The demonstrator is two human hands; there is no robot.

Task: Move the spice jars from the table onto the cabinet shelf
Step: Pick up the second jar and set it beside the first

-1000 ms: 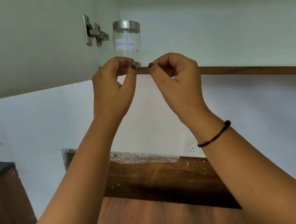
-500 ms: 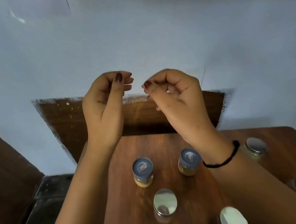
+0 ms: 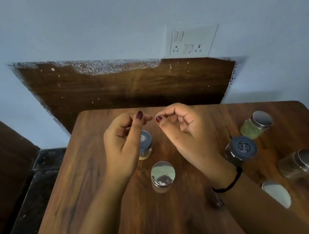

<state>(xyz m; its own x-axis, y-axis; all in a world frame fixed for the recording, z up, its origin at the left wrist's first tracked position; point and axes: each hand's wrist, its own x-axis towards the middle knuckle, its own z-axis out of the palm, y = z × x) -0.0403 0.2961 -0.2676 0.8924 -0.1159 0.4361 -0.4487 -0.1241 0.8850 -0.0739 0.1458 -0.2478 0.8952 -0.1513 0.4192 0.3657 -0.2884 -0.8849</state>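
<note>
Well, both hover above the table [image 3: 99, 179]: left hand [image 3: 122, 145] and right hand [image 3: 185, 132], fingers curled, gripping nothing (nearly touching each other). A blue-lidded jar [image 3: 146, 143] stands beneath the left hand, a silver-lidded jar [image 3: 163, 175] nearer, more jars [image 3: 242, 149] right.

Bare wood on the left, jars crowding the right

The table [image 3: 91, 180] shows open wood along its left side and near edge. A silver-lidded jar [image 3: 163, 175] stands alone mid-table with gaps on both sides. Just beyond it, a blue-lidded jar [image 3: 146, 143] sits partly behind the left hand [image 3: 122, 147]. On the right, a second blue-lidded jar [image 3: 242, 149], a green-filled jar [image 3: 256, 126], a steel-lidded jar [image 3: 303, 164] and a white-lidded jar [image 3: 276, 193] stand near one another with narrow lanes between them. The right hand [image 3: 185, 132] and its forearm cross in front.
</note>
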